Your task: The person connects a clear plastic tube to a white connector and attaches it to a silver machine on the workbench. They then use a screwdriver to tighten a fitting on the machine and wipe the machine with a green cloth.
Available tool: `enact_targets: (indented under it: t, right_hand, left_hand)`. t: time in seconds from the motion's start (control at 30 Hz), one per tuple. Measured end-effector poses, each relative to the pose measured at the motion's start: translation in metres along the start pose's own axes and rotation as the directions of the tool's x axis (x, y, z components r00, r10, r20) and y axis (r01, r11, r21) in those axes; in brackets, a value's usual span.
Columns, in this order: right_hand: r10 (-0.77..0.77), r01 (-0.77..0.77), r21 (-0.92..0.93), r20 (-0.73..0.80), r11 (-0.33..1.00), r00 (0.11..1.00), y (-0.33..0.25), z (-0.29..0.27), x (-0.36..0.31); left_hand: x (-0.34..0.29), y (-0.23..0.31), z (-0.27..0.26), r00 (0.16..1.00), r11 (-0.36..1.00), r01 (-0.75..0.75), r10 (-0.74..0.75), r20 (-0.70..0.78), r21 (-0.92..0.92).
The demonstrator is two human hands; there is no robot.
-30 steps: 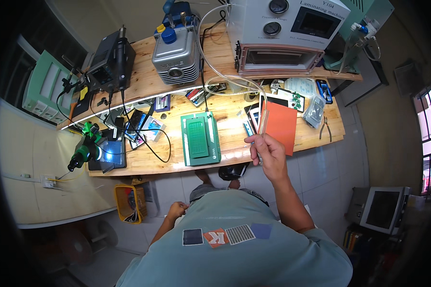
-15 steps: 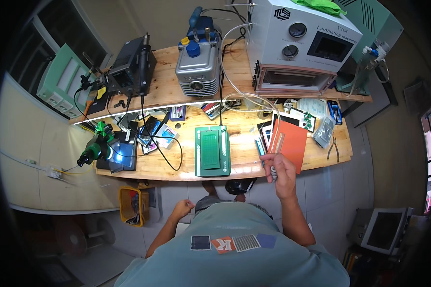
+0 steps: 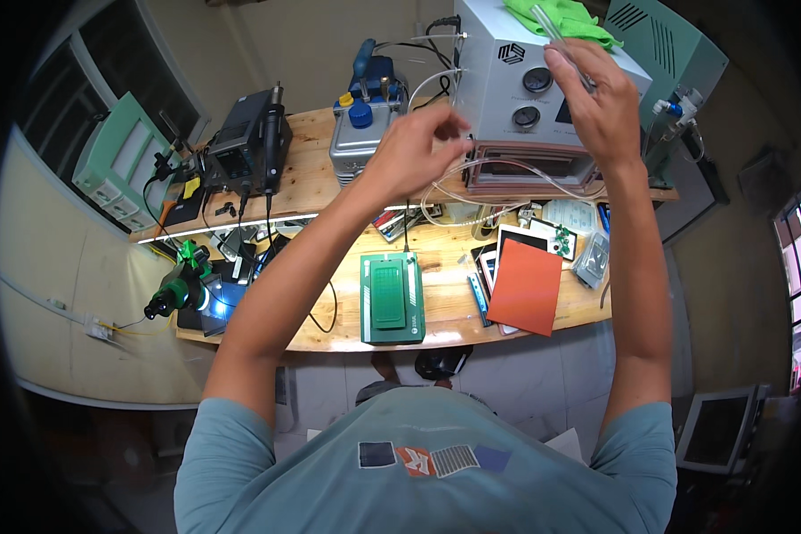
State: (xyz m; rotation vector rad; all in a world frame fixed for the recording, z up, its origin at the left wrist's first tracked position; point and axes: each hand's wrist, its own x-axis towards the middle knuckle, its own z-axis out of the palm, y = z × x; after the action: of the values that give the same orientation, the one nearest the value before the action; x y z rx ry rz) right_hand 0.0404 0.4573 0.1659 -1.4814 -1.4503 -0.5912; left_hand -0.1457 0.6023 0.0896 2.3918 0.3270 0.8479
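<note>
My right hand (image 3: pixel 596 98) is raised in front of the white laminating machine (image 3: pixel 498 80), its fingers closed round a slim clear tube (image 3: pixel 547 22) that points up toward the green cloth (image 3: pixel 571 20). My left hand (image 3: pixel 418 151) reaches over the shelf beside the machine's lower left corner. Its fingers are loosely curled and apart, with nothing seen between them. Thin clear hoses (image 3: pixel 543 171) loop across the machine's front drawer window toward my right arm. Below on the bench, a green pad (image 3: pixel 388 294) sits on a green and white base (image 3: pixel 412 331).
An orange sheet (image 3: pixel 525 289) lies over tablets and phone parts at the right. A silver vacuum pump (image 3: pixel 351 147) and a dark soldering station (image 3: pixel 236 151) stand on the wooden shelf (image 3: pixel 311 133). A green microscope (image 3: pixel 182 276) is at the left, near loose cables.
Both hands have risen from the bench's front edge: the right up to the machine with the clear tube, the left forward from beside my body to the machine's left. The hoses have shifted.
</note>
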Motion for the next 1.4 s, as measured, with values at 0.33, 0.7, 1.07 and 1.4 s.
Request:
enact_targets:
  t: [0.33,0.7,1.07,1.4]
  right_hand:
    - [0.041,-0.033,-0.069,0.120,0.997,0.992,0.042,0.043,0.017]
    - [-0.042,0.037,-0.093,-0.045,0.995,0.998,0.052,0.055,0.010]
    - [-0.142,0.114,-0.164,-0.171,0.980,0.975,0.064,0.055,0.006]
    - [-0.206,0.175,-0.114,-0.404,0.978,0.891,0.068,0.083,0.007]
  left_hand:
    - [0.159,-0.125,0.039,0.990,0.875,0.139,-0.108,-0.092,0.464]
    - [0.205,-0.151,0.013,0.929,0.911,-0.085,-0.073,0.362,0.404]
    - [0.224,-0.172,0.037,0.799,0.946,0.314,-0.221,0.559,-0.074]
    - [0.239,-0.207,0.031,0.801,0.869,0.416,-0.211,0.560,-0.267]
